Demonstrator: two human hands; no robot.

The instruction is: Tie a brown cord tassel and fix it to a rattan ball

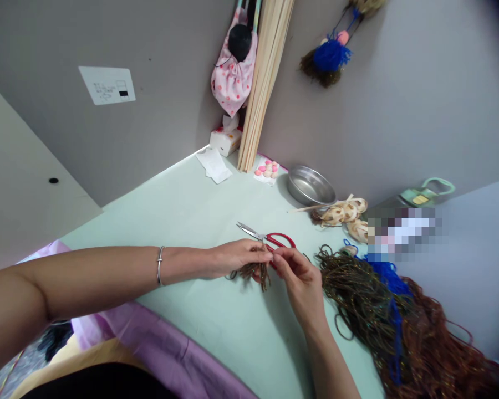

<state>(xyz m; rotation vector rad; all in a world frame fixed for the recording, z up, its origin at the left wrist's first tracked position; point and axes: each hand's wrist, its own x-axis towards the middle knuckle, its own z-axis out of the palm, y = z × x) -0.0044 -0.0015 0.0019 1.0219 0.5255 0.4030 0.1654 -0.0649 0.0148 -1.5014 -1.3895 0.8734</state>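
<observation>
My left hand (246, 256) is closed on a small bunch of brown yarn (253, 270), whose loose ends hang below the fingers. The fingertips of my right hand (300, 277) pinch together against the left thumb, at the top of the bunch. Whatever lies between those right fingertips is too small to make out. Just behind both hands, red-handled scissors (253, 231) rest on the pale green table (183, 210), blades pointing left. Part of their handle is hidden by my hands. To the right lies a big heap of dark green-brown and rust yarn (357, 293).
Behind stand a metal bowl (310, 185), woven pieces (344, 211), pink beads (268, 169) and a tissue box (225, 141). Wooden strips (266, 83) lean in the corner. A bottle (416, 197) is at the right; purple cloth (166, 343) covers the near edge.
</observation>
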